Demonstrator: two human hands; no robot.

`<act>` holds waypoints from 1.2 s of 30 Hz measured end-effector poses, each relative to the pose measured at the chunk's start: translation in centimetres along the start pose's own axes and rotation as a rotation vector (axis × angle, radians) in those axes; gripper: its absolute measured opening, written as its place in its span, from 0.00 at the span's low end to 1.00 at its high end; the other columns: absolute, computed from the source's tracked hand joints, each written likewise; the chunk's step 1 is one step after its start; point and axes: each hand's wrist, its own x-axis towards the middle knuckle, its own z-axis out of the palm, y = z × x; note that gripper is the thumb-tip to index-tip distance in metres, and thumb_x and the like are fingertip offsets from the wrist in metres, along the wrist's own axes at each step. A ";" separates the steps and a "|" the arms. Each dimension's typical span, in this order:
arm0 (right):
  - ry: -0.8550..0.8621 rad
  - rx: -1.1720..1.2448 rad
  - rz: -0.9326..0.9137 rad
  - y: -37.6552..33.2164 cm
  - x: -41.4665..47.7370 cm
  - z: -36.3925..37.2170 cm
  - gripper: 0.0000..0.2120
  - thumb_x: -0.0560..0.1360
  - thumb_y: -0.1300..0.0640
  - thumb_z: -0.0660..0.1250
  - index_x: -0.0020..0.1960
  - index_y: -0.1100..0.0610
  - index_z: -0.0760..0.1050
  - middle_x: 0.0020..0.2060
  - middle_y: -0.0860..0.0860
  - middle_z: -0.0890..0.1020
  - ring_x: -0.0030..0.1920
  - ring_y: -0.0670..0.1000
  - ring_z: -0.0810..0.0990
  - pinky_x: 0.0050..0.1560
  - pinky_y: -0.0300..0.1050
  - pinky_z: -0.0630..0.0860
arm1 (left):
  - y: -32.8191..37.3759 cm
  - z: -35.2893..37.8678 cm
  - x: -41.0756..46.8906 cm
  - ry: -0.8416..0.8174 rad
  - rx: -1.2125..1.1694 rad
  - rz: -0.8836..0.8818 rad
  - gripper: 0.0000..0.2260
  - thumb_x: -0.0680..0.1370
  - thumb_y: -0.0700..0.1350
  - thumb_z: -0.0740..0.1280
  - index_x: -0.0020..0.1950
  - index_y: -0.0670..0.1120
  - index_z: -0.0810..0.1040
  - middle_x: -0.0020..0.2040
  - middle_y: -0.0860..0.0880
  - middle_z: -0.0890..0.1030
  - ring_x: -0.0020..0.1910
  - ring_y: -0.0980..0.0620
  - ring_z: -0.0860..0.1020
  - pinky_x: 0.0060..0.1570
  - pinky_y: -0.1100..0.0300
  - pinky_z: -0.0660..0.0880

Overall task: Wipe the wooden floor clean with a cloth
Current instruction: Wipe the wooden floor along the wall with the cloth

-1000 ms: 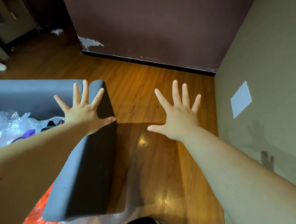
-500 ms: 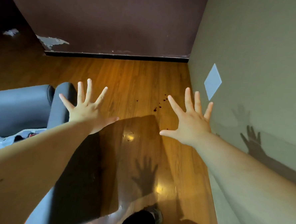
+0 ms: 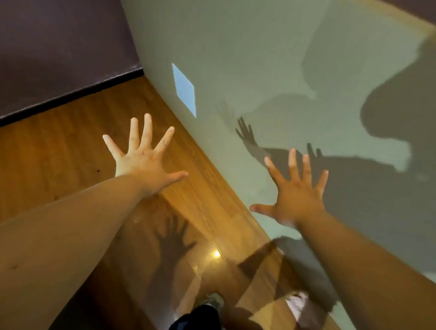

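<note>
While our left hand (image 3: 145, 160) and right hand (image 3: 296, 197) hung splayed and empty near the pale green wall (image 3: 269, 53), no cloth showed; we reckoned one was needed before wiping the glossy brown wooden floor (image 3: 46, 154) beside it.

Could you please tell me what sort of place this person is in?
Most likely the corner of an indoor room, perhaps in a home. A glossy wooden plank floor meets a dark maroon wall with a black skirting board and a pale wall carrying a white patch.
</note>
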 end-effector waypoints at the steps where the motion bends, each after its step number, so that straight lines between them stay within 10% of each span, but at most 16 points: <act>1: -0.014 0.011 0.045 2.1 -1.2 1.0 0.54 0.60 0.18 0.54 0.68 0.35 0.21 0.70 0.52 0.22 0.72 0.61 0.25 0.66 0.72 0.32 | 2.6 -0.3 0.1 -0.018 0.007 0.059 0.46 0.62 0.82 0.41 0.71 0.63 0.26 0.74 0.48 0.26 0.73 0.42 0.28 0.63 0.25 0.39; 20: -0.140 0.251 0.391 26.2 -30.3 21.6 0.52 0.64 0.21 0.56 0.72 0.37 0.25 0.72 0.52 0.24 0.73 0.57 0.26 0.72 0.62 0.35 | 41.7 7.0 -17.8 -0.192 0.088 0.617 0.47 0.58 0.83 0.41 0.68 0.65 0.23 0.67 0.51 0.17 0.72 0.46 0.26 0.62 0.25 0.37; 26: -0.193 0.368 0.525 25.3 -29.7 31.5 0.51 0.64 0.21 0.57 0.72 0.36 0.28 0.73 0.50 0.26 0.72 0.58 0.25 0.70 0.64 0.34 | 45.6 16.2 -17.7 -0.257 0.170 0.781 0.46 0.53 0.83 0.31 0.64 0.65 0.18 0.65 0.51 0.16 0.69 0.46 0.23 0.62 0.26 0.36; 36: -0.412 0.655 0.694 25.5 -18.1 54.1 0.37 0.77 0.36 0.57 0.78 0.43 0.42 0.78 0.48 0.43 0.77 0.56 0.38 0.71 0.66 0.37 | 51.5 41.5 -14.3 -0.440 0.193 0.933 0.45 0.66 0.78 0.53 0.76 0.62 0.37 0.75 0.50 0.30 0.76 0.48 0.35 0.71 0.36 0.43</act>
